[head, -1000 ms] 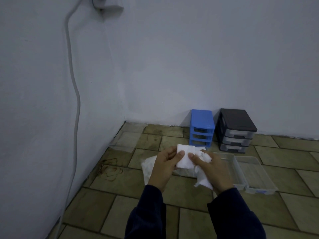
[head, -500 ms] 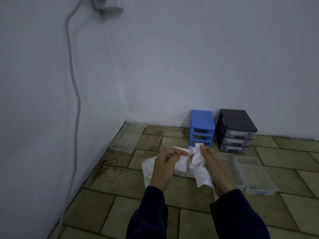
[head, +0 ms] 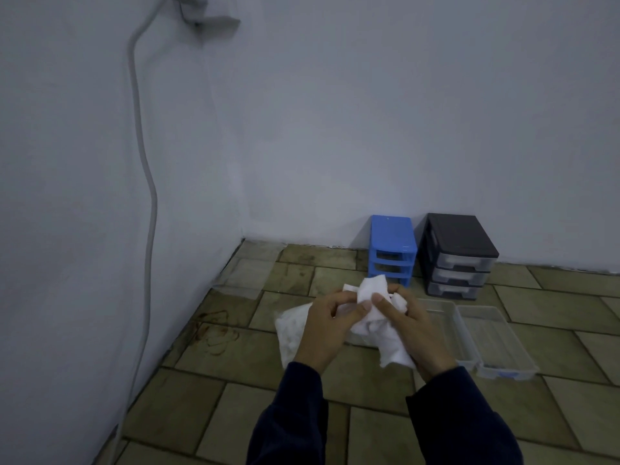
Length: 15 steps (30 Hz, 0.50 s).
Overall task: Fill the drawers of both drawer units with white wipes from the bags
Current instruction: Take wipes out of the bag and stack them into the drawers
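I have a crumpled white wipe (head: 372, 290) pinched between both hands, held up over the floor in front of the drawer units. My left hand (head: 327, 325) has thumb and fingers closed on its left part; my right hand (head: 411, 327) has a tight grip on the right part, with a loose tail of wipe hanging down below the palm. Behind my left hand a whitish bag (head: 290, 332) lies on the floor, which I judge to be the source of the wipes.

Just beyond the hands, two clear drawers (head: 496, 340) sit side by side on the floor to the right, pulled out of a unit. They look nearly bare, though I cannot tell for sure through the plastic. The blue drawer unit (head: 392, 250) stands against the far wall with slots that look open, and the black drawer unit (head: 458, 255) just right of it shows three clear drawer fronts in place. As I judge it, the filling is at an early stage, with most drawers left to do.

The floor (head: 335, 411) is worn greenish tile with stains near the left wall. The walls are plain pale, and a grey cable (head: 147, 182) runs down the left one.
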Available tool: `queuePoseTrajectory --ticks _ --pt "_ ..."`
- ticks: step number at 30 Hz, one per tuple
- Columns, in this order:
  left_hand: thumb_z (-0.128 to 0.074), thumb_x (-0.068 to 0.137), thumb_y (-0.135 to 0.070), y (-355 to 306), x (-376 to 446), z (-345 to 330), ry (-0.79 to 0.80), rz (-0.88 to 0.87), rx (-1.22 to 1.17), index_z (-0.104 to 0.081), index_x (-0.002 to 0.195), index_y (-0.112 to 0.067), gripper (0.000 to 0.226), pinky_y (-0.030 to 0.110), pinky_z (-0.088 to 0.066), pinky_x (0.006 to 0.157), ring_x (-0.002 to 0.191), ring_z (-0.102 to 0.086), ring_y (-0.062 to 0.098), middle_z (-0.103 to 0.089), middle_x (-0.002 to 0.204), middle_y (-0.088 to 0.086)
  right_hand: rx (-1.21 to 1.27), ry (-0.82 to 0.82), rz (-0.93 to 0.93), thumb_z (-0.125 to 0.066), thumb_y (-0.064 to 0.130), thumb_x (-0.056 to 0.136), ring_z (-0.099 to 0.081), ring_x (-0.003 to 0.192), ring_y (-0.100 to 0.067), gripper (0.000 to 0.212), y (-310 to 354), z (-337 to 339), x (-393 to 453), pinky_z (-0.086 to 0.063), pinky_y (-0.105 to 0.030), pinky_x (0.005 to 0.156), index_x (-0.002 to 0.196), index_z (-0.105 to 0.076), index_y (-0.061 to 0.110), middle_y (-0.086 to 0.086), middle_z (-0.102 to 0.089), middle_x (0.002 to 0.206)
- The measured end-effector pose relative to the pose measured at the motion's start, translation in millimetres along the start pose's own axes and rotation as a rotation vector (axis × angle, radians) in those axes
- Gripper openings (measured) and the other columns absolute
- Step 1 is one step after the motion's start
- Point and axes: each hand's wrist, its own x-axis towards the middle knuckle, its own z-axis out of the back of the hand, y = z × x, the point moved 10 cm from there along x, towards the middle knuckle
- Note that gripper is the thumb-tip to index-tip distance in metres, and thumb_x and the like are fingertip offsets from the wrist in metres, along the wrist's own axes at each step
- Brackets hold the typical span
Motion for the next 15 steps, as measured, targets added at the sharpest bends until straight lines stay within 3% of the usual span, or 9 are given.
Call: queuePoseTrajectory --ticks 5,9,11,15 --pt "-0.059 0.089 -0.010 2.9 -3.8 7.4 -0.073 0.096 -0.098 -0.069 0.080 -0.019 0.016 0.016 -0.052 0.064 0.073 -0.064 0.003 -0.069 0.078 -0.006 -0.096 -0.027 0.049 -0.063 0.009 0.084 -0.063 0.070 -0.015 0.014 5.0 8.2 1.7 -0.048 -0.016 0.052 0.071 -0.058 0.011 -0.005 -0.065 0.077" --pt "-0.057 0.090 -0.006 5.6 -7.9 16.1 -0.182 0.143 -0.178 -0.065 0.080 -0.020 0.019 0.032 -0.054 0.079 0.085 -0.063 0.013 -0.066 0.085 -0.004 -0.199 -0.015 0.076 -0.066 0.014 0.083 -0.059 0.064 -0.010 0.020 6.5 9.1 2.5 -0.044 -0.017 0.055 0.064 -0.060 0.011 0.002 -0.062 0.066" --pt "-0.052 0.093 -0.004 3.1 -6.7 15.9 -0.163 0.134 -0.171 -0.064 0.086 -0.020 0.021 0.038 -0.050 0.088 0.091 -0.061 0.016 -0.065 0.091 -0.001 -0.226 -0.002 0.081 -0.066 0.015 0.083 -0.058 0.062 -0.009 0.020 6.4 8.8 2.5 -0.043 -0.017 0.056 0.064 -0.061 0.011 0.006 -0.062 0.061" --pt "-0.045 0.095 -0.001 2.5 -5.2 12.7 -0.081 0.123 -0.212 -0.063 0.092 -0.021 0.028 0.029 -0.048 0.082 0.086 -0.058 0.010 -0.064 0.089 -0.004 -0.226 0.008 0.083 -0.066 0.016 0.083 -0.058 0.063 -0.005 0.018 6.2 9.0 2.0 -0.042 -0.014 0.055 0.066 -0.061 0.012 0.008 -0.061 0.064"
